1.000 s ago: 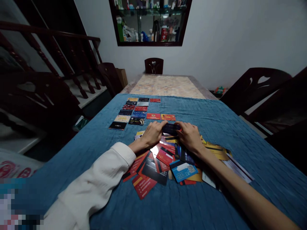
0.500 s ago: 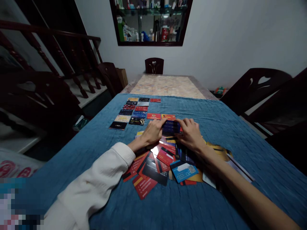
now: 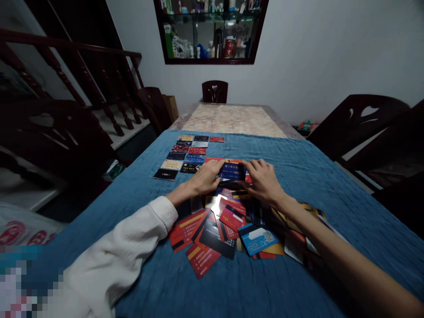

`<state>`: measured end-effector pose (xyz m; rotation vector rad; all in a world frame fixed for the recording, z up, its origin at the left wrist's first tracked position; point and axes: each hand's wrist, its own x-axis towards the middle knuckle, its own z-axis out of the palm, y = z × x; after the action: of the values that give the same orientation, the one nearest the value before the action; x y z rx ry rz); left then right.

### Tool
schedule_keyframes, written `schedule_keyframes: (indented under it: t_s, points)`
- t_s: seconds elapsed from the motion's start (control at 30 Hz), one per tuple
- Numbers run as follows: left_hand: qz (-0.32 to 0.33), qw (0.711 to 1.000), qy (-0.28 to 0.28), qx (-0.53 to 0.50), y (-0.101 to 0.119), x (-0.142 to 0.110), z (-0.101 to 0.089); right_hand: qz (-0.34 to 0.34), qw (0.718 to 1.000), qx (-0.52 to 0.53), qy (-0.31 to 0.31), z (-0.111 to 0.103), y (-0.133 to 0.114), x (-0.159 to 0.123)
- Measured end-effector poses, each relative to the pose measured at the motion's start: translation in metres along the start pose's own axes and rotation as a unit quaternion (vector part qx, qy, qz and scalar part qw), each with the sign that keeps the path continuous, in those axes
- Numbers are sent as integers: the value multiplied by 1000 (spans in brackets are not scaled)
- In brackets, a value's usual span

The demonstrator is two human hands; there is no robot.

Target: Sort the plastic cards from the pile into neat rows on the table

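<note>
A dark blue card [image 3: 232, 171] with pale print is held up between my two hands. My left hand [image 3: 206, 176] grips its left edge, fingers bent round it. On the right edge, my right hand [image 3: 263, 177] pinches it. Below and around both hands lies a loose heap of overlapping cards, among them a red card [image 3: 231, 218], a black card [image 3: 217, 238] and a light blue card [image 3: 257, 238]. Just behind the held card, the red and yellow cards on the cloth are partly covered. My right forearm hides some of the heap's right side.
Sorted cards lie in rows at the left, with a black card [image 3: 164, 174] nearest me. A blue cloth [image 3: 132, 194] covers the near table, and the patterned tabletop [image 3: 232, 117] shows beyond. Dark wooden chairs [image 3: 367, 119] stand around it. A plastic bag [image 3: 26, 225] is at lower left.
The dark blue card has moved slightly away from me and left, now overlapping the red and yellow cards behind it. Both hands stay on it; the left hand has shifted left.
</note>
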<state>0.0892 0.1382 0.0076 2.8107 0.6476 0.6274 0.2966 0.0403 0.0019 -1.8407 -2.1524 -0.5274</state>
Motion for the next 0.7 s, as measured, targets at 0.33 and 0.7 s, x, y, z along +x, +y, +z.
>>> schedule_keyframes:
  t_s: [0.33, 0.7]
  points:
    - [-42, 997, -1, 63, -31, -10, -32, -13, 999, 37, -31, 2, -18, 46]
    - [-48, 995, 15, 86, -82, -18, -55, -23, 993, 68, -91, 10, -50, 102]
